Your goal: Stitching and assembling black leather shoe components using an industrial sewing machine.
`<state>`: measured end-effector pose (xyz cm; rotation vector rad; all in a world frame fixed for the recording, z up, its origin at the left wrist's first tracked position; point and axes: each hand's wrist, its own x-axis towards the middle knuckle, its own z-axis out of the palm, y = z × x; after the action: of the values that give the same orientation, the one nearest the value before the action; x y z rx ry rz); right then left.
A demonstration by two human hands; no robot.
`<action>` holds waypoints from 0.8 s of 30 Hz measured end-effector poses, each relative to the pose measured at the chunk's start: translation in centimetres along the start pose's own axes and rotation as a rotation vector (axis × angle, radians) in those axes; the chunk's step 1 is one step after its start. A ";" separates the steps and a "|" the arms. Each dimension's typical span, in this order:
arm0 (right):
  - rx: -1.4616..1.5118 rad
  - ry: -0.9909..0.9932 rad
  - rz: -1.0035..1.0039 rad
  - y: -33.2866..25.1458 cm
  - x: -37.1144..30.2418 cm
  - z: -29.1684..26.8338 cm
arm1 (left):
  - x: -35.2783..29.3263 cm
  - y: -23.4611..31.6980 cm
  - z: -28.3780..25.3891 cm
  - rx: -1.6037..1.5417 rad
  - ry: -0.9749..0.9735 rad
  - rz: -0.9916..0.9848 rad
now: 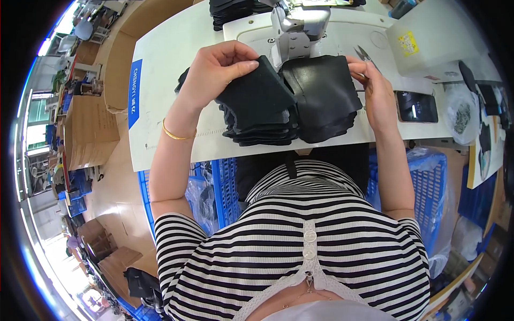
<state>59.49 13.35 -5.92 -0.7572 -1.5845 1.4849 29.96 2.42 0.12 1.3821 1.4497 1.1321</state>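
Note:
My left hand (220,68) pinches the upper corner of a dark fabric piece (257,96), thumb on top and fingers behind. That piece lies tilted over a stack of similar dark pieces (259,134) at the table's front edge. Directly to the right is a stack of black leather pieces (324,96), smooth and slightly shiny on top. My right hand (372,88) rests along the right side of the leather stack, its fingers curled at the upper right corner. Whether its fingertips grip a leather piece is hard to make out. Behind both stacks stands the sewing machine head (300,32).
On the white table (176,123), scissors (367,58) lie right of the machine. A phone (416,106) lies beyond my right hand, near a plastic-lined container of scraps (459,117). More black pieces (235,12) are stacked at the back. Blue crates (227,187) stand below the table.

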 end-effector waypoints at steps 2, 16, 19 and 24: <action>-0.008 0.000 -0.002 0.2 0.2 0.0 | 0.3 0.1 -0.2 -0.032 0.011 -0.019; -0.013 -0.040 0.038 -0.6 0.1 0.2 | 1.4 0.0 -3.1 -0.378 0.208 -0.050; -0.015 -0.013 0.025 -0.6 0.1 0.4 | 1.3 0.3 -3.4 -0.373 0.252 -0.063; -0.017 -0.016 0.026 -0.5 0.2 0.6 | 1.0 0.0 -3.8 -0.435 0.276 -0.090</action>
<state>58.91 13.11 -5.36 -0.7801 -1.6065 1.5017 26.21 3.19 1.19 0.8764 1.3307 1.5167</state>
